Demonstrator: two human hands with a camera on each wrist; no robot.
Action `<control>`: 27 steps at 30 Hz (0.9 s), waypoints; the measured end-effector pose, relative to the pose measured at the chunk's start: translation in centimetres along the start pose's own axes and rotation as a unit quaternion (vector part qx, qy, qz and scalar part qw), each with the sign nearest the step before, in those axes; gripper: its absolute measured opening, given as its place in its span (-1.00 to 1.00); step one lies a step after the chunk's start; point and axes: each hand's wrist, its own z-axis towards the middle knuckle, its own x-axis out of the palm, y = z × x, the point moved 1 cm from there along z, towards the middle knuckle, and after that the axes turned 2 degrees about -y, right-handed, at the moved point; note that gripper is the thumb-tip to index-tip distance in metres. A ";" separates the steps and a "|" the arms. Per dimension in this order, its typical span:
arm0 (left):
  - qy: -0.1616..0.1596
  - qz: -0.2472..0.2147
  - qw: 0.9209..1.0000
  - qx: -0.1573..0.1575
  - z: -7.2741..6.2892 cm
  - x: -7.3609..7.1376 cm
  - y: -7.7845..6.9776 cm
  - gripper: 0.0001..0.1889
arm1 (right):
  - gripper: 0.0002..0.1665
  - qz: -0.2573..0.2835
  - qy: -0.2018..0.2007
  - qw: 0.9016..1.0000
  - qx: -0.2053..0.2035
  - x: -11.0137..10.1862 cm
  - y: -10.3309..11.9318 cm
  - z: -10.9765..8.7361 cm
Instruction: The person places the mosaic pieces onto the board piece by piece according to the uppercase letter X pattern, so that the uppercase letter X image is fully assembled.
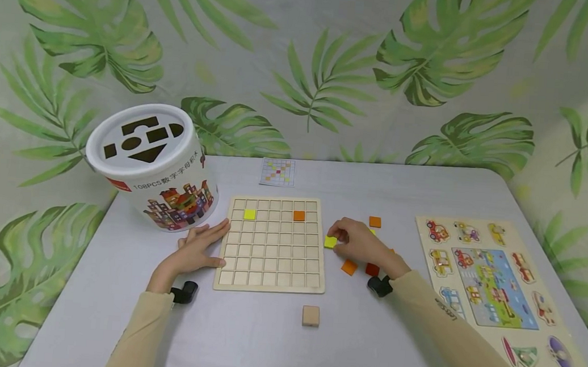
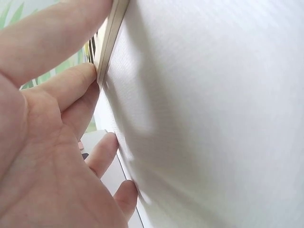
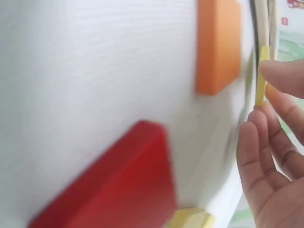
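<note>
A pale wooden grid board (image 1: 271, 251) lies flat, with a yellow tile (image 1: 249, 214) and an orange tile (image 1: 299, 216) set in cells of its second row. Along its left edge my left hand (image 1: 199, 251) rests, thumb and fingers spread and touching the side; the left wrist view shows fingertips against the board's edge (image 2: 110, 40). Just beyond the right edge, my right hand (image 1: 363, 246) pinches a second yellow tile (image 1: 330, 242) between thumb and fingers. Near that hand lie loose orange tiles (image 1: 349, 267) and a red tile (image 3: 128, 190); the hand partly hides others.
Behind the board lies a small pattern card (image 1: 277, 172). A white bucket (image 1: 172, 169) with a shape-hole lid stands at the back left. A wooden block (image 1: 311, 316) sits in front of the board, and a picture puzzle (image 1: 501, 289) lies at the right.
</note>
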 end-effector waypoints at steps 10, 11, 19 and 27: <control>-0.002 -0.003 1.000 -0.003 -0.1 0.0 -0.2 -0.10 | -0.72 0.036 -0.007 0.999 -0.040 0.7 2.1 2.9; -0.002 -0.004 1.000 -0.003 -0.1 0.0 -0.2 -0.10 | -0.73 0.037 -0.005 0.998 -0.048 0.8 2.5 3.3; -0.004 -0.007 1.000 -0.002 -0.2 0.1 -0.2 -0.10 | -0.75 0.051 0.014 0.996 -0.067 2.8 4.6 7.1; -0.003 -0.008 1.000 -0.007 -0.1 0.0 -0.2 -0.10 | -0.77 0.010 0.051 0.996 -0.068 4.9 7.0 10.1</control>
